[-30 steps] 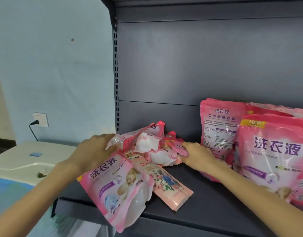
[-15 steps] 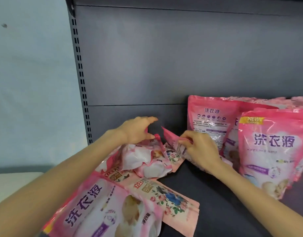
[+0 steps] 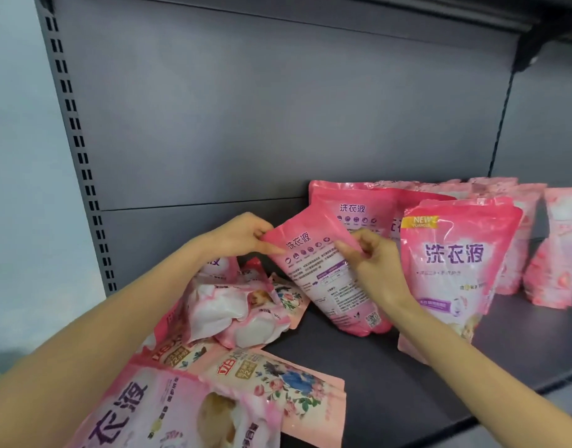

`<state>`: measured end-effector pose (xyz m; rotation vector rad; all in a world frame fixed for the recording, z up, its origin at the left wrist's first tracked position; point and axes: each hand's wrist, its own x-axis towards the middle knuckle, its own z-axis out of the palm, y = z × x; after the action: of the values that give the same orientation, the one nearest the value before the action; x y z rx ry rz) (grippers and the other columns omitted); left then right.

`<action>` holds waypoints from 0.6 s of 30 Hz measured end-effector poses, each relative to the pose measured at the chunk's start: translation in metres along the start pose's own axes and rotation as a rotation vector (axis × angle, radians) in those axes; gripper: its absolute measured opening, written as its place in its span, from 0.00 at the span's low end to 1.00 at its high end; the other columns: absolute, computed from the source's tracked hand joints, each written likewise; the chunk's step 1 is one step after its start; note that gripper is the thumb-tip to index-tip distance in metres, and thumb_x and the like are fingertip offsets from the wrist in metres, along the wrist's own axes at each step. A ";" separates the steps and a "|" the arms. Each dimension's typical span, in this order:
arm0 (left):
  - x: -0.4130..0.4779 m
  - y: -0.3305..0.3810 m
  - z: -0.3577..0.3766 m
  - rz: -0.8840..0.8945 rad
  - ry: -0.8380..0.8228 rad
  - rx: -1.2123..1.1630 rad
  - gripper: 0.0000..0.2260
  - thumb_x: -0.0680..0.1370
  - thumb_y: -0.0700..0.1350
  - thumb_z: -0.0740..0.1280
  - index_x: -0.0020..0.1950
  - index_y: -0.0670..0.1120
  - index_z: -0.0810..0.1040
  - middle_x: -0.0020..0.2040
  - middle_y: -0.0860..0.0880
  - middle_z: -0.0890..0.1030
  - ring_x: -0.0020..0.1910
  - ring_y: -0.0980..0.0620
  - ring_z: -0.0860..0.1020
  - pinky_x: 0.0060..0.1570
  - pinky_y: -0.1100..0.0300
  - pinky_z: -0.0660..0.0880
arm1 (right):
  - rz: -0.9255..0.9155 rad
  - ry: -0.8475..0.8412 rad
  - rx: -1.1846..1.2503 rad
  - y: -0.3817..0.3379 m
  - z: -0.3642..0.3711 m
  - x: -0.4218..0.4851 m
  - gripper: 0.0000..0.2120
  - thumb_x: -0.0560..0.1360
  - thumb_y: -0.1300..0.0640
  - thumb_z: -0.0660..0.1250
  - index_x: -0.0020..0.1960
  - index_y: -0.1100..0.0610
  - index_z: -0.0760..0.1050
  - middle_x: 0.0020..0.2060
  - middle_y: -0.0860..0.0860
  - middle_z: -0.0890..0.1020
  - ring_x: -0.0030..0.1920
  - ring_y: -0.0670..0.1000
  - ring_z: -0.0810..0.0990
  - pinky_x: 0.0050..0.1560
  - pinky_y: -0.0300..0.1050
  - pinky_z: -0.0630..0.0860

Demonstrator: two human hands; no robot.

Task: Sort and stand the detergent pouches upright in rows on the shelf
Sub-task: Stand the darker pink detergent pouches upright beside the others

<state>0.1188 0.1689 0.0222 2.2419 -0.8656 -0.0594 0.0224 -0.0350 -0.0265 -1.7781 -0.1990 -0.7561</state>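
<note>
Two grips, the left grip (image 3: 241, 237) and the right grip (image 3: 372, 263), pinch the top corners of one pink detergent pouch (image 3: 323, 282), holding it tilted on the shelf (image 3: 391, 383), likely to stand it by the upright row (image 3: 454, 253).

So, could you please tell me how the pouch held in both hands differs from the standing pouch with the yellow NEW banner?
The held pouch is tilted, its top pinched by the left hand and right hand. The NEW pouch stands upright, ungripped. The held pouch shows its back, with small print and a QR code. The NEW pouch shows its front, with large characters. Both are pink.
</note>
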 end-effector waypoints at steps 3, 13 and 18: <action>0.001 0.004 -0.006 0.002 0.075 -0.018 0.14 0.68 0.45 0.75 0.45 0.36 0.81 0.43 0.40 0.84 0.39 0.53 0.78 0.45 0.60 0.74 | -0.029 -0.069 -0.026 -0.011 -0.005 0.002 0.05 0.74 0.64 0.67 0.40 0.57 0.76 0.35 0.47 0.82 0.34 0.40 0.80 0.37 0.35 0.77; -0.001 0.033 -0.011 0.077 0.264 -0.006 0.17 0.61 0.52 0.76 0.41 0.40 0.83 0.42 0.34 0.82 0.38 0.49 0.74 0.45 0.51 0.73 | -0.249 -0.307 -0.709 -0.077 -0.024 0.039 0.17 0.70 0.62 0.73 0.57 0.55 0.75 0.42 0.46 0.77 0.38 0.46 0.75 0.44 0.40 0.75; 0.007 0.046 -0.003 0.086 0.315 0.032 0.10 0.66 0.45 0.77 0.44 0.43 0.84 0.41 0.46 0.85 0.43 0.50 0.81 0.49 0.58 0.76 | -0.233 -0.368 -0.923 -0.078 -0.038 0.062 0.12 0.70 0.55 0.73 0.52 0.55 0.78 0.46 0.52 0.80 0.49 0.54 0.78 0.52 0.50 0.75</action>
<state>0.0988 0.1427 0.0552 2.1626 -0.7923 0.3402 0.0176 -0.0571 0.0785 -2.8129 -0.3395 -0.7291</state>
